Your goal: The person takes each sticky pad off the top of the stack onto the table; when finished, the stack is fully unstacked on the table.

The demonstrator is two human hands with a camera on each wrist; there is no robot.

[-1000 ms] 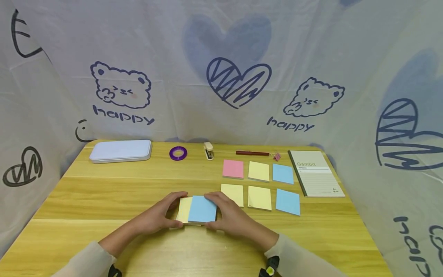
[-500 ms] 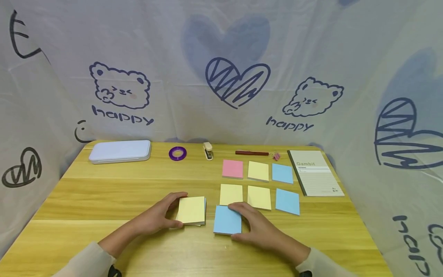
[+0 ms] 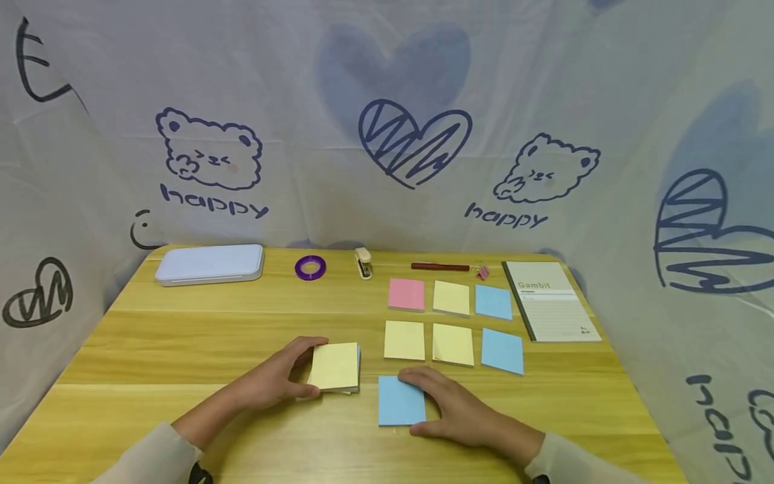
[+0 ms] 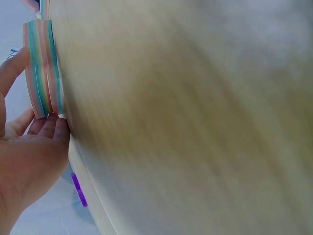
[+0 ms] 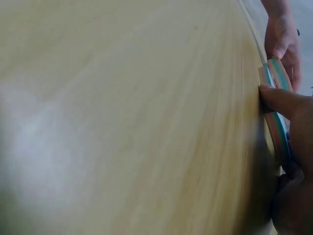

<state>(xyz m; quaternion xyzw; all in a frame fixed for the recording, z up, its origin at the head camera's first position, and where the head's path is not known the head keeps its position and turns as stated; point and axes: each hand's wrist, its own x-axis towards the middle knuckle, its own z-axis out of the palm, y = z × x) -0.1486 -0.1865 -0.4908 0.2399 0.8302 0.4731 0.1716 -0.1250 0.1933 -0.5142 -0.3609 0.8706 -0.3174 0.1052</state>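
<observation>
In the head view my left hand (image 3: 279, 375) holds a stack of sticky note pads (image 3: 334, 367) at its left side, thumb at the near edge and fingers at the far edge. Yellow is on top, with a sliver of blue showing beneath. The left wrist view reveals striped coloured edges on this pad stack (image 4: 43, 68). To the right, my right hand (image 3: 459, 407) grips a blue sticky note pad (image 3: 398, 402) between thumb and fingers, low at the table and apart from the stack. Its striped edge (image 5: 278, 139) shows in the right wrist view.
Beyond my right hand lie two rows of sticky note pads: pink (image 3: 406, 294), yellow (image 3: 452, 344) and blue (image 3: 502, 351). A notebook (image 3: 553, 302) is at the right. Along the back are a white case (image 3: 210, 263), purple tape (image 3: 311, 267), a stapler (image 3: 363, 263), a pen (image 3: 440, 267) and a binder clip (image 3: 482, 272).
My right hand has drawn the blue pad off the left-hand stack, rightward and then toward me, baring a yellow pad on top. My left hand has stayed in place.
</observation>
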